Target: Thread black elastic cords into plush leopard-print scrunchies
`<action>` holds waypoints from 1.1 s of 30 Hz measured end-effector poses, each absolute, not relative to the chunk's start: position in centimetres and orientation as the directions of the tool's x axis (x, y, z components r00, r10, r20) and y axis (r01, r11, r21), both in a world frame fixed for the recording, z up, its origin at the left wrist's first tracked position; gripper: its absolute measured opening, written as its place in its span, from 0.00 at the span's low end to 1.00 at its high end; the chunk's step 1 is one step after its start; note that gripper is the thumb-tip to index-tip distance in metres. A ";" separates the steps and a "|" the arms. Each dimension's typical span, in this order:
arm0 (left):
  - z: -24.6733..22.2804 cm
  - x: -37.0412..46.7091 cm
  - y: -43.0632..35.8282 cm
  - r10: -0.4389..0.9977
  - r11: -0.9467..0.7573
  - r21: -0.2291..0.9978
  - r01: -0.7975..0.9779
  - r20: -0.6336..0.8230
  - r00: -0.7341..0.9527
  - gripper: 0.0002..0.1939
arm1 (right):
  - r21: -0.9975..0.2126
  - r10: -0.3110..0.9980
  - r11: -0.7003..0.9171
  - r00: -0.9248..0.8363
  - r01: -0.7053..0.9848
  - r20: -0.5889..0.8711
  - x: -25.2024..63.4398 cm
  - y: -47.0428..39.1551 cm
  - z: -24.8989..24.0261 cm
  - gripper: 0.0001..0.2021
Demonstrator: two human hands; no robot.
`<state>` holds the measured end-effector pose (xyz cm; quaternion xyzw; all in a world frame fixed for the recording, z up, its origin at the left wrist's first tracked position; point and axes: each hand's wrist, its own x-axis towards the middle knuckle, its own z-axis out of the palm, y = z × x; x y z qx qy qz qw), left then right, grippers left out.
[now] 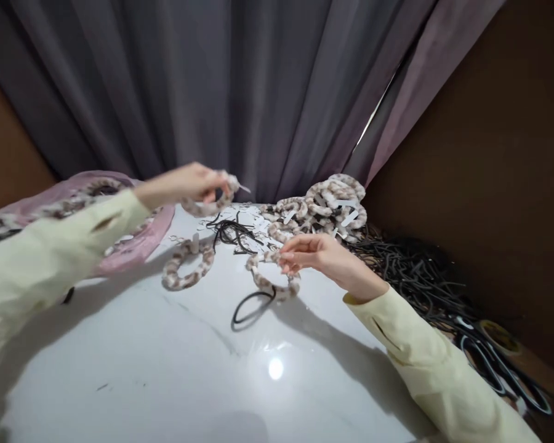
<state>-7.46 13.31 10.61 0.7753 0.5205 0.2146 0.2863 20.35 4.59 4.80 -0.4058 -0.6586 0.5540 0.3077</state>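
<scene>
My left hand (205, 183) is closed on a fluffy brown-and-white ring (203, 208), held up near the curtain, with a pale tag sticking out at its right. My right hand (316, 255) pinches the upper right edge of a second fluffy ring (263, 280), low over the white table. A black cord loop (250, 296) hangs from that ring's lower side and rests on the table. Between the hands and further left, a third fluffy ring (188, 274) with a white tag lies flat.
Fluffy rings (335, 206) are heaped at the back right, beside a pile of black cords (410, 267). Scissors (503, 369) and a tape roll (500, 336) lie at the right edge. A pink bag (159, 231) stands at the left. Black cords (233, 232) and small white tags lie at centre back.
</scene>
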 end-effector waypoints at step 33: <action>-4.2 -4.4 1.8 0.852 -0.494 0.045 0.868 0.225 0.473 0.18 | -0.045 0.783 0.609 -0.609 0.792 -0.126 15.3 0.7 0.4 0.07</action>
